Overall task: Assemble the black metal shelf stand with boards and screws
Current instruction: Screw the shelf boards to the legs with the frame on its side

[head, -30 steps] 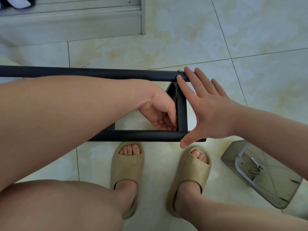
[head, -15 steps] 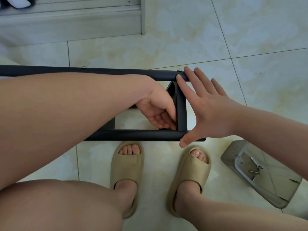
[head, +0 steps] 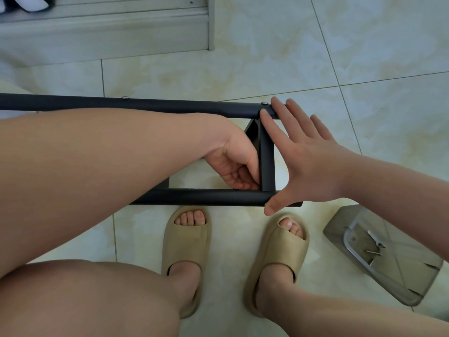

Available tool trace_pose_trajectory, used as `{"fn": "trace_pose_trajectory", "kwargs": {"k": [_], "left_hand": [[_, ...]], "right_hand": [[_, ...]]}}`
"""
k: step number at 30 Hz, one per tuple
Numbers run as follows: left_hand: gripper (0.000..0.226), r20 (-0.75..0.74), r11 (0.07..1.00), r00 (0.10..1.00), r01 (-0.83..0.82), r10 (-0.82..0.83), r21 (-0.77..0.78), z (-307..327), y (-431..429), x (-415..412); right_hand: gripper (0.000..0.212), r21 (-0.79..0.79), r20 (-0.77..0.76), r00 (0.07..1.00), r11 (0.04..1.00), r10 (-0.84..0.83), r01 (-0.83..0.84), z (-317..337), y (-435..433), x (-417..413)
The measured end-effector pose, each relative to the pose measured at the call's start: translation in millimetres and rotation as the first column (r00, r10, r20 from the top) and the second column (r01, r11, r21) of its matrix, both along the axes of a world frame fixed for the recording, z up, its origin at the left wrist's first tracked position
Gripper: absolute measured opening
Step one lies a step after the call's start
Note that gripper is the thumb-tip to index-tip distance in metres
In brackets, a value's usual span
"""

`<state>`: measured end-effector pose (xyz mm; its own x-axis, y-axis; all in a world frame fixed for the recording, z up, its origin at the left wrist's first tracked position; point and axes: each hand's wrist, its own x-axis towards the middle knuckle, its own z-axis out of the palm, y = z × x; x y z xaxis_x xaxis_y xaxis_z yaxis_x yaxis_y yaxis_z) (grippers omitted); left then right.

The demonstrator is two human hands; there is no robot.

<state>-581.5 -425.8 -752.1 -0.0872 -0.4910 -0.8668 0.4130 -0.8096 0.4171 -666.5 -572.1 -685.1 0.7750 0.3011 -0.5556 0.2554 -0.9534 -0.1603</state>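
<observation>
**Left hand works the near corner while the right braces the frame**

The black frame [head: 73, 103] lies on its side, held above the tiled floor [head: 267, 57] in front of the person's knees. Its far rail [head: 182, 107] and near rail [head: 206, 197] are joined by a short cross bar [head: 267, 154].

Over the last second almost nothing has moved. The left hand [head: 233, 164], reaching inside the frame, has turned slightly and settled lower, into the corner where the cross bar meets the near rail. Its fingers are curled with the tips tucked against that joint (whether they pinch a screw or nut is hidden). This looks like a fastener being seated or finger-tightened there, so the joint is probably not yet finished.

The right hand [head: 308, 164] is where it was in the earlier frames. It is spread flat, fingers apart, with fingertips on the far rail's end beside a screw head [head: 264, 103] and the thumb on the near rail's end.

A clear plastic box [head: 413, 283] with loose hardware sits on the floor to the right, past the beige slippers [head: 187, 244].
</observation>
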Motion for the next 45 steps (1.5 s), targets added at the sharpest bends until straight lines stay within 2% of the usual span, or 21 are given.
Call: {"fn": "trace_pose_trajectory", "kwargs": {"k": [9, 24, 31, 36, 45], "left_hand": [[0.015, -0.036, 0.999, 0.999, -0.016, 0.014, -0.037, 3, 5, 0], [0.025, -0.109, 0.975, 0.98, -0.18, 0.166, -0.132, -1, 10, -12], [0.017, -0.069, 0.996, 0.996, -0.065, 0.06, -0.06, 0, 10, -9], [0.017, -0.026, 0.996, 0.997, -0.073, 0.071, -0.05, 1, 4, -7], [0.02, -0.042, 0.99, 0.992, -0.118, 0.115, -0.083, 2, 6, -8]], "right_hand": [[0.159, 0.005, -0.005, 1.0, 1.0, -0.004, 0.004, 1, 1, 0], [0.16, 0.004, 0.006, 1.0, 1.0, -0.006, 0.006, 1, 0, -1], [0.161, 0.008, 0.003, 1.0, 1.0, -0.004, 0.004, 0, 0, 0], [0.16, 0.003, 0.004, 1.0, 1.0, -0.002, 0.002, -1, -1, 0], [0.16, -0.009, 0.009, 1.0, 1.0, -0.006, 0.006, 0, 1, -1]]}}
